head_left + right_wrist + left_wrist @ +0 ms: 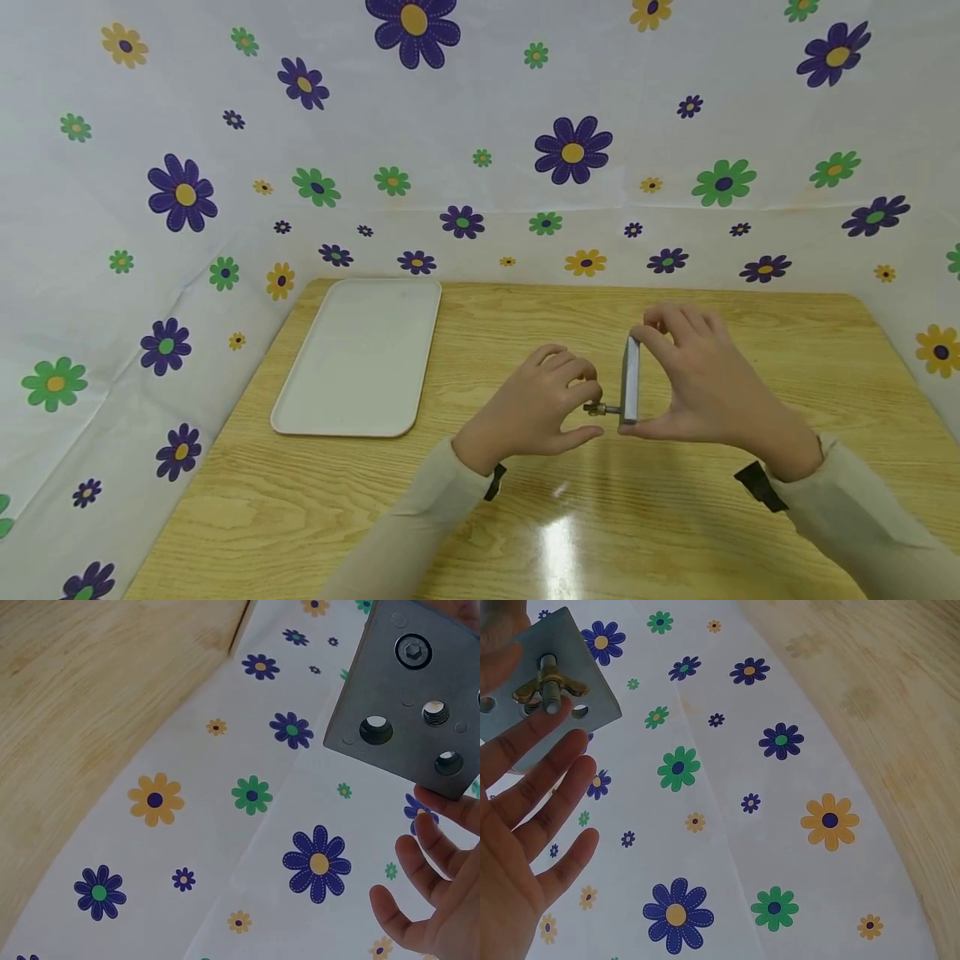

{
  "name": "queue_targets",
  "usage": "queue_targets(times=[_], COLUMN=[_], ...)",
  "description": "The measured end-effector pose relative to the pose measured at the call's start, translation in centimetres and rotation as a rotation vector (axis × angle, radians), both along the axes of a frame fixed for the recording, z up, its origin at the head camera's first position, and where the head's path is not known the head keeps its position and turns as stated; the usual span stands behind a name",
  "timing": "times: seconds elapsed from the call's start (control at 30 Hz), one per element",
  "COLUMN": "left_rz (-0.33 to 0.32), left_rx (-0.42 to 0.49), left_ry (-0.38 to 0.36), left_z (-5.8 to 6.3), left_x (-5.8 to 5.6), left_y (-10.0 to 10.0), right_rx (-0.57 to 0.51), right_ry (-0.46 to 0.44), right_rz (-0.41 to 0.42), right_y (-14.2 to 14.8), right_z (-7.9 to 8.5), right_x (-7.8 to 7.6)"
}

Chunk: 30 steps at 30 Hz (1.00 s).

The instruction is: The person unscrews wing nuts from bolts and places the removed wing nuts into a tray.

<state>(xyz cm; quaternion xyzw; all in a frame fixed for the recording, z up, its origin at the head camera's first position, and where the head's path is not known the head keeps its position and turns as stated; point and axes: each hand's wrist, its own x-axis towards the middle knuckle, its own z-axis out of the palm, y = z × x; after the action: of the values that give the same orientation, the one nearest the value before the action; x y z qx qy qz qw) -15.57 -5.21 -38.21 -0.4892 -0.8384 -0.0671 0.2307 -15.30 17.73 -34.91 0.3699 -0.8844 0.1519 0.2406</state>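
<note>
My right hand (693,375) grips a grey metal plate (631,383) by opposite edges, thumb below and fingers above, holding it upright over the table. A threaded bolt (612,410) sticks out of the plate to the left, carrying a brass wing nut (529,691). Beside the nut is my left hand (543,404), its index finger at the nut and bolt tip, its thumb apart below in the head view; contact is hard to tell. The plate's other face, in the right wrist view, shows a hex-socket bolt head (413,651) and several holes.
A white tray (356,358) lies on the left of the wood-grain table (247,517). Flower-printed white cloth (480,100) hangs behind the table and along its left side.
</note>
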Motion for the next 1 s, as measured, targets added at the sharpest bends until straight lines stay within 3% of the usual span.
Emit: queue_targets(times=[0.37, 1.0], left_rz=[0.015, 0.045], left_rx=[-0.046, -0.022], left_ry=[-0.026, -0.048], left_z=[-0.4, -0.46], left_x=[0.12, -0.34], left_y=[-0.14, -0.66], right_rx=[0.011, 0.016], right_ry=[-0.04, -0.024], right_rz=[-0.026, 0.074], right_y=[-0.1, -0.57], right_z=[-0.53, -0.95], right_x=[0.33, 0.46])
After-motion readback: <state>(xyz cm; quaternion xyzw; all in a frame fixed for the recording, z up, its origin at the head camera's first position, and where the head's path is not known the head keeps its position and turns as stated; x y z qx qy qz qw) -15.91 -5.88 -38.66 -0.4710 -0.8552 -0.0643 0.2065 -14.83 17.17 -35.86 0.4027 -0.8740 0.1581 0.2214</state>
